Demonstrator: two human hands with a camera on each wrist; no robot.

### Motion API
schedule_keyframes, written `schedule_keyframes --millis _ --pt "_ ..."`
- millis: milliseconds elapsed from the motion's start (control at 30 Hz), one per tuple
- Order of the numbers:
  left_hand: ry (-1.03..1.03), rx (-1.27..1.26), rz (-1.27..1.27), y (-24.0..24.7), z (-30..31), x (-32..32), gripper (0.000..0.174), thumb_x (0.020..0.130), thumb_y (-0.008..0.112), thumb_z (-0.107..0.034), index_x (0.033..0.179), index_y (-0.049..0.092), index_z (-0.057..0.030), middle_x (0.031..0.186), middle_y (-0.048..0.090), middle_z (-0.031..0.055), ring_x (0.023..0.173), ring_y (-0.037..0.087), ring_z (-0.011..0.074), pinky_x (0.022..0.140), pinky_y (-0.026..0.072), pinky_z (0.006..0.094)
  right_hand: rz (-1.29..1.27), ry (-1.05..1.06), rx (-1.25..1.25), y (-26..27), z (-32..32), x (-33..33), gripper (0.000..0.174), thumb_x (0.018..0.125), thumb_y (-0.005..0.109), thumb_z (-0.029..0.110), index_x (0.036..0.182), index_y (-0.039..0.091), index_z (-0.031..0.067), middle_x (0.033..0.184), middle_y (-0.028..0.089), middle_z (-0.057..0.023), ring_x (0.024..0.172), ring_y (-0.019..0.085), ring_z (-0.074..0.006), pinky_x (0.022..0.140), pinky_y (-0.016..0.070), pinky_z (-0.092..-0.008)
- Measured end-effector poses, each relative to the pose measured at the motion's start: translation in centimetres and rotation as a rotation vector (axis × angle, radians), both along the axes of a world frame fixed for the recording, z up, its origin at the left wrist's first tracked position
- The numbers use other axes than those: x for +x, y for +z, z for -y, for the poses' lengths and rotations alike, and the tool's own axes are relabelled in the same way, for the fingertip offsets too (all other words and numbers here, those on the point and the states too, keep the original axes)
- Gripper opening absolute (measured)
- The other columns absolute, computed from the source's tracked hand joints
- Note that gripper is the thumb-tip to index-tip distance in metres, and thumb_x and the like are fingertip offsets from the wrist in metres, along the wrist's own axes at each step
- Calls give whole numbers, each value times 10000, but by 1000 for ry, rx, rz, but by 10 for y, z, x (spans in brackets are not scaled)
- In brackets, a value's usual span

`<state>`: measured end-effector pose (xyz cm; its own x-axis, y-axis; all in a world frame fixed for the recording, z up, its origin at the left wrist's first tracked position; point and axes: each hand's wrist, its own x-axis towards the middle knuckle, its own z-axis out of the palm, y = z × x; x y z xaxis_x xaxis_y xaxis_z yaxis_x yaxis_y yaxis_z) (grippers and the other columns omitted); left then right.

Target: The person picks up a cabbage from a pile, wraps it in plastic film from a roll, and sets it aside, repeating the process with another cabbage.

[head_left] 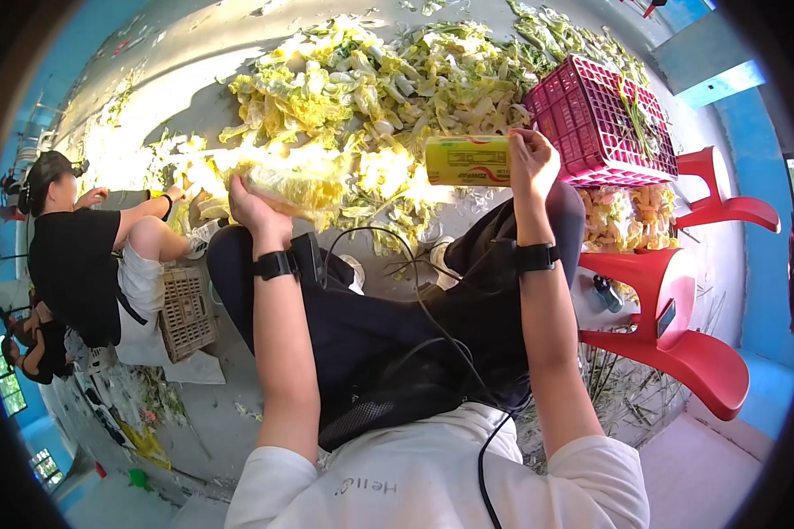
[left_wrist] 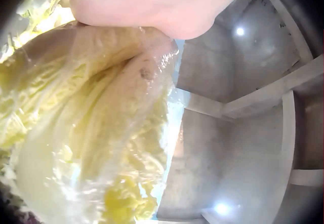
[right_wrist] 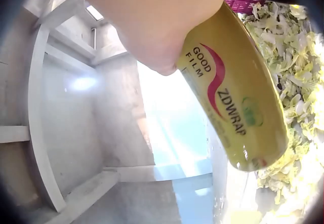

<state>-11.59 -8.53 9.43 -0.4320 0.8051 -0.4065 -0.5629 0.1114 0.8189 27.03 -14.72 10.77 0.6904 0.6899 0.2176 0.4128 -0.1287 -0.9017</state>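
A pale yellow-green napa cabbage [head_left: 307, 187] lies along my left hand [head_left: 258, 214], which holds it by its near side; most of those fingers are hidden behind it. In the left wrist view, shiny clear film covers the cabbage [left_wrist: 96, 128]. My right hand [head_left: 533, 166] grips the right end of a yellow roll of cling film [head_left: 466, 160], raised level in front of me. Its printed label reads "GOOD FILM ZDWRAP" on the roll [right_wrist: 238, 97] in the right wrist view. Cabbage and roll are held apart, above the loose leaves.
Piles of cabbage leaves [head_left: 370, 84] cover the floor ahead. A magenta crate [head_left: 582, 123] stands at the right, beside red plastic chairs [head_left: 631, 286]. A person in a black shirt [head_left: 75, 247] sits at the left near a tan crate [head_left: 185, 313]. A black cable [head_left: 415, 300] crosses my lap.
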Motion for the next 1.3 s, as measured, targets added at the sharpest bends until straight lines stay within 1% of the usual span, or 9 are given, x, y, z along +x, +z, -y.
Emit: schedule_keyframes --millis 100,300,567,633,800,933,967,1133,1300 --pt "-144 -75 119 17 18 11 549 982 466 -534 1343 507 -122 1318 574 79 1202 566 287 1007 455 504 143 63 -12 -8 1 -1 220 841 646 210 865 738 13 726 692 -118 652 641 -172 661 491 -291" --pt "-469 -212 102 -61 11 27 511 951 615 -429 1280 533 -45 1197 635 131 1095 625 285 945 511 432 197 295 -83 -2 3 -41 225 814 648 227 861 732 23 764 699 -169 718 698 -275 697 522 -342" --pt "-520 -185 175 -100 -68 2 713 967 473 -617 1375 469 -32 1375 544 158 1257 532 333 1037 460 496 112 358 -218 7 -12 -58 197 813 640 217 870 726 49 761 698 -157 714 690 -301 689 527 -360" --pt "-484 24 100 -92 -105 -18 676 962 451 -638 1280 564 -52 1279 615 160 1157 609 323 959 523 486 132 379 -236 3 -13 -58 202 816 638 237 878 717 62 789 702 -142 740 684 -297 709 522 -368" --pt "-555 -163 -4 3 -113 -10 504 964 515 -475 1155 624 -21 1001 687 124 914 677 270 795 582 402 102 426 -279 11 -17 -61 202 822 631 246 877 707 67 808 703 -133 739 674 -289 701 517 -370" --pt "-204 -519 -174 -24 -122 -22 622 833 662 -432 1354 486 -140 1311 522 113 1112 537 273 924 418 418 92 440 -274 5 -23 -64 204 826 636 250 876 711 66 826 704 -136 758 677 -291 704 520 -371" --pt "-312 -425 -96 -27 -114 -26 695 823 694 -464 1365 394 -150 1404 418 116 1215 468 318 993 338 495 116 440 -252 2 -24 -65 206 826 637 251 875 713 66 825 704 -136 763 678 -292 707 521 -372" --pt "-538 -226 -194 -21 -62 11 447 921 578 -395 1281 551 -133 1282 618 48 1196 553 195 942 376 343 99 463 -228 0 -19 -71 205 823 642 248 879 725 69 832 707 -138 778 686 -298 717 529 -375" --pt "-931 -126 -423 43 -7 66 349 948 554 -315 1244 598 -134 1254 665 37 1151 608 165 969 374 326 137 419 -95 -6 -22 -72 183 817 656 235 864 733 76 806 706 -140 744 692 -297 691 536 -365"
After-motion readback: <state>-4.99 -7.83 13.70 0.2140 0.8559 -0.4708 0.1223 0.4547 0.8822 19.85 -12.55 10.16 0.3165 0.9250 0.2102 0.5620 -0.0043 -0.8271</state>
